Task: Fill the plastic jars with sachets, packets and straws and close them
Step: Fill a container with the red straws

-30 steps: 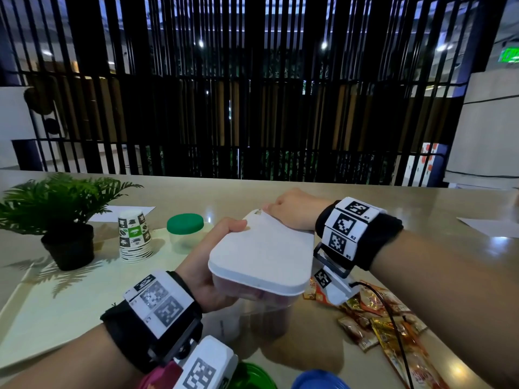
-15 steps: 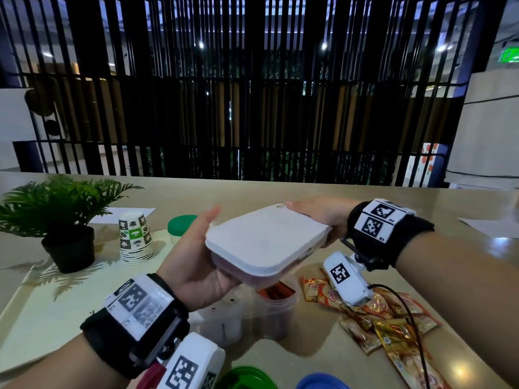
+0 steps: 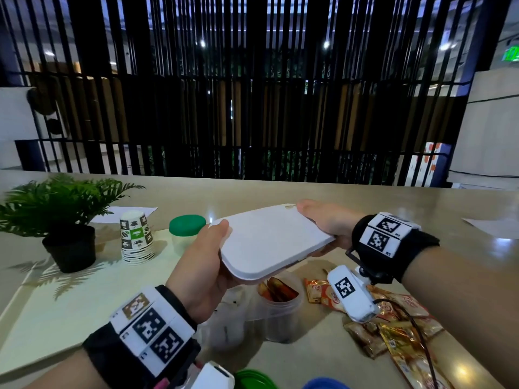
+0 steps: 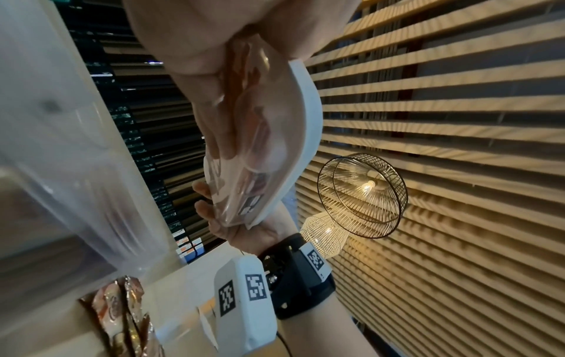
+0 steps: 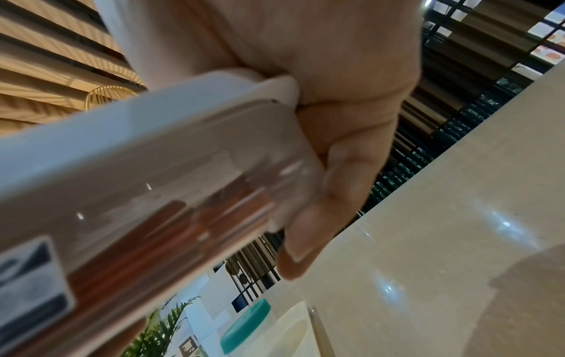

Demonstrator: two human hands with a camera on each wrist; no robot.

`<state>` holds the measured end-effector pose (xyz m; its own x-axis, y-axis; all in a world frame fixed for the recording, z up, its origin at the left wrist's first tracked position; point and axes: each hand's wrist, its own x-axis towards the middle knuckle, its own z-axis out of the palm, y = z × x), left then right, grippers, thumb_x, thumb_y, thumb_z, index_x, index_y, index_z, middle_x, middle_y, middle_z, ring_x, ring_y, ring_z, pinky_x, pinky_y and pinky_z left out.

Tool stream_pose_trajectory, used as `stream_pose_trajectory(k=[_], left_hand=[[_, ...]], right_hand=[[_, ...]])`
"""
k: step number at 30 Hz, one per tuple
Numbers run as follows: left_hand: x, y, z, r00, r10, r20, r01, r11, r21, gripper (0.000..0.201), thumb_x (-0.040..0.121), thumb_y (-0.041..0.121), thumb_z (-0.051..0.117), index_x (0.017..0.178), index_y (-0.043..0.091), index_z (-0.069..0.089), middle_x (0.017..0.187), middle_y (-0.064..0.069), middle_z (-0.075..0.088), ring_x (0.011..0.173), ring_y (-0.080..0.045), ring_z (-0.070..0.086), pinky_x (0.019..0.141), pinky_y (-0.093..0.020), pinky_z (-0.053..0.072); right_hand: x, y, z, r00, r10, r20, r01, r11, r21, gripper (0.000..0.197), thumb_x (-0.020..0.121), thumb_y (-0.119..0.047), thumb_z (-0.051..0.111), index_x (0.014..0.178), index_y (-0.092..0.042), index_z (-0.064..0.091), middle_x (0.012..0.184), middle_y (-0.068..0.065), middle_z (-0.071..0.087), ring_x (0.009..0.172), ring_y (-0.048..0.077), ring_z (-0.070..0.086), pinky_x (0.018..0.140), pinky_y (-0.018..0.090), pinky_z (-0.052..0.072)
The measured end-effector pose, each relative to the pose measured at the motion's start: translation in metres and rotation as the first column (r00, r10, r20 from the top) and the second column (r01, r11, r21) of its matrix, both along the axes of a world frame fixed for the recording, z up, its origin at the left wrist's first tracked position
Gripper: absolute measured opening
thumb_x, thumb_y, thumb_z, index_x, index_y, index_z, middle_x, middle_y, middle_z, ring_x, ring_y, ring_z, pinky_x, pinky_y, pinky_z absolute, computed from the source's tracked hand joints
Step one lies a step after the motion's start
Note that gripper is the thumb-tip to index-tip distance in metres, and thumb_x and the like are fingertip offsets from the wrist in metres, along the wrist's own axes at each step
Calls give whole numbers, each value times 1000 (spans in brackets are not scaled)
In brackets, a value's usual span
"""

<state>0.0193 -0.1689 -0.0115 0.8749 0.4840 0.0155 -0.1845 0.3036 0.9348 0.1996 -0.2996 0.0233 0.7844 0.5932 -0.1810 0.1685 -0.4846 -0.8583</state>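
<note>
Both hands' fingers (image 5: pixel 308 241) curled round one white-lidded box (image 3: pixel 269 242) — left hand (image 3: pixel 202 265), right hand (image 3: pixel 325 223).

We can read almost nothing for certain. A lit green sign (image 3: pixel 511 54) hangs on the wall at the upper right, beyond the counter's (image 3: pixel 365 200) far right corner; its white marks are too blurred to spell out. The sachets (image 3: pixel 331 296) near the counter's right front edge carry a red script logo that we cannot make out. The stacked paper cups (image 3: pixel 137 237) toward the left edge bear printed pictures in black, white and green squares, no legible words. Both wristbands (image 3: pixel 384 234) show black-and-white square code patterns, with tiny characters beside them too small to read. A label (image 5: pixel 30 273) on the clear box (image 5: pixel 159 193) is smeared past reading.
</note>
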Motion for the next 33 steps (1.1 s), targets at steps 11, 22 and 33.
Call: stream_pose_trajectory(k=[11, 22, 33], left_hand=[[-1, 4, 2, 999, 19, -30, -19, 1000, -18, 42, 101, 44, 37, 116, 14, 62, 102, -8, 75, 98, -29, 70, 95, -52, 49], [-2, 9, 4, 997, 75, 18, -72, 989, -127, 39, 99, 43, 37, 109, 12, 58, 104, -12, 73, 92, -33, 66, 93, -53, 46], [-10, 19, -2, 997, -57, -47, 54, 997, -52, 45, 77, 17, 65, 118, 1, 60, 111, -20, 70, 95, -34, 65, 87, -45, 49]], right_hand=[[-6, -1, -6, 996, 86, 6, -86, 990, 112, 25, 103, -41, 27, 110, -27, 46, 90, 8, 56, 62, 24, 60, 45, 32, 56], [-4, 10, -21, 997, 42, -61, -30, 984, 178, 29, 91, -56, 43, 98, -31, 54, 100, 16, 55, 82, 32, 52, 62, 38, 45], [-8, 9, -18, 994, 7, 111, -34, 970, 240, 22, 102, -32, 40, 92, -18, 54, 92, 15, 58, 80, 27, 53, 68, 38, 41]])
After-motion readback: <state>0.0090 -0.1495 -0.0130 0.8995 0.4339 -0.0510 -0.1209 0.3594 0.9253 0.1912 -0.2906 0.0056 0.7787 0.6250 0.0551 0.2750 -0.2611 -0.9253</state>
